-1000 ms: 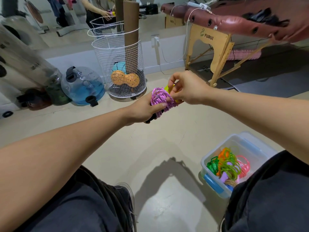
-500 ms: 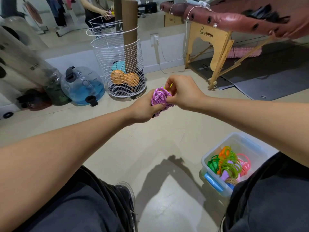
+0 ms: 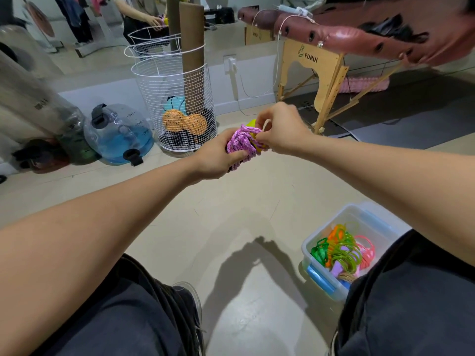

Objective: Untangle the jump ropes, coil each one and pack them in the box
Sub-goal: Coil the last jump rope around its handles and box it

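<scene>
- Nearest the camera: dark trousers over both knees, and a shoe showing between them on the beige floor.
- Clear plastic box stood on the floor by the right knee, open, partly hidden by that leg; coiled ropes in green, orange and pink lay inside it.
- Both forearms reached forward and met above the floor, well apart from the box.
- Left hand gripped the pink jump rope bundle, thumb across its lower side, fingers curled behind.
- Right hand pinched the rope's top strands, fingers bent down; a yellow handle showed between hand and bundle.
- Beyond: wire basket holding an orange ball and a cardboard tube, a blue water jug to its left, a folding massage table at right.
</scene>
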